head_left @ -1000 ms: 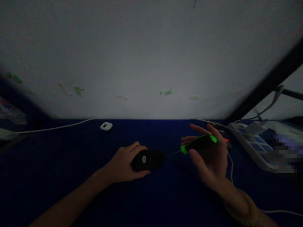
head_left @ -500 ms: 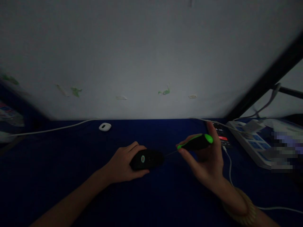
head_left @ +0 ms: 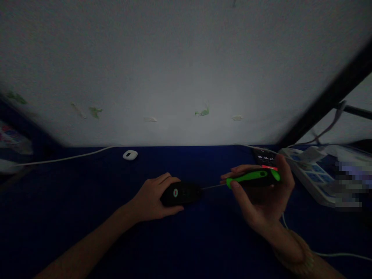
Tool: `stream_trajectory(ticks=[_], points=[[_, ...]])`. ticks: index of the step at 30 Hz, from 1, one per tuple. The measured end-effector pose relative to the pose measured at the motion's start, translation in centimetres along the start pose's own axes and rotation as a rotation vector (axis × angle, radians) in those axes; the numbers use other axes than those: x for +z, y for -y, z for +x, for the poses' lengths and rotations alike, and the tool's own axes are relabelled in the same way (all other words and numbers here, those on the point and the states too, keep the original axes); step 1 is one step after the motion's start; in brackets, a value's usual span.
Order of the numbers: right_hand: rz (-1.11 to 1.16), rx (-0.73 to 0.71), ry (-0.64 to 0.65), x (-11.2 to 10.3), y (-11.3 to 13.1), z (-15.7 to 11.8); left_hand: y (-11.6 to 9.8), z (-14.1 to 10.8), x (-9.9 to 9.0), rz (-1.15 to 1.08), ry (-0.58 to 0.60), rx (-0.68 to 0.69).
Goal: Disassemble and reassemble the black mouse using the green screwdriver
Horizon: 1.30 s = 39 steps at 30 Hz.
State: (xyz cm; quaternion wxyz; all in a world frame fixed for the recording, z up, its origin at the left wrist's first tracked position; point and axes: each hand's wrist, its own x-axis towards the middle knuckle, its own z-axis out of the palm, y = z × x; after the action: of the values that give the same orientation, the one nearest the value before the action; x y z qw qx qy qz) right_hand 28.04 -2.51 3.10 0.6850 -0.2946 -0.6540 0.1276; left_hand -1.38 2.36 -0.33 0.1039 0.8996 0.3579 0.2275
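Note:
On the dark blue surface, my left hand (head_left: 154, 197) is closed around a black rounded device (head_left: 186, 195), with fingers along its far side and the thumb on its near side. The device has a small oval badge; its exact kind is hard to make out in the dim light. My right hand (head_left: 258, 201) holds a green and black screwdriver (head_left: 251, 178) by its handle, thumb and fingers near the front, palm behind the butt. The thin shaft points left, its tip at the right end of the device; whether it touches is unclear.
A white earbud case (head_left: 130, 155) lies near the wall. Behind my right hand is a phone (head_left: 263, 155) showing a timer. At the right stand a white power strip (head_left: 310, 174) and cables. One white cable (head_left: 69, 157) runs along the back left.
My right hand has shifted right, and the screwdriver's handle has turned, showing more green. The shaft now lies flatter, with its tip still by the device. My left hand has hardly moved.

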Motion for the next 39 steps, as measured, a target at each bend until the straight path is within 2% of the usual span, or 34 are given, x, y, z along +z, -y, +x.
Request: stream_trajectory(ticks=[8, 13, 18, 24, 28, 34, 39], points=[[-0.010, 0.052, 0.001, 0.3, -0.2, -0.4, -0.1, -0.2, 0.2, -0.003, -0.009, 0.016], [-0.022, 0.018, -0.001, 0.3, -0.2, -0.4, 0.0, -0.3, 0.4, 0.065, -0.134, 0.086], [-0.046, 0.037, 0.002, 0.4, -0.4, -0.5, 0.4, -0.2, 0.3, 0.236, -0.258, 0.206], [-0.047, 0.015, 0.024, 0.8, -1.0, -0.9, 0.5, -0.1, -0.2, 0.512, -0.225, 0.358], [-0.028, 0.025, 0.034, 1.0, -1.0, -1.1, 0.4, -0.2, -0.5, 0.561, -0.223, 0.432], [-0.050, -0.015, 0.079, 0.8, -1.1, -1.0, 0.2, -0.2, -0.7, 0.490, -0.174, 0.401], [-0.062, -0.070, 0.103, 0.7, -1.3, -1.0, 0.4, -0.2, -0.3, 0.512, -0.219, 0.372]])
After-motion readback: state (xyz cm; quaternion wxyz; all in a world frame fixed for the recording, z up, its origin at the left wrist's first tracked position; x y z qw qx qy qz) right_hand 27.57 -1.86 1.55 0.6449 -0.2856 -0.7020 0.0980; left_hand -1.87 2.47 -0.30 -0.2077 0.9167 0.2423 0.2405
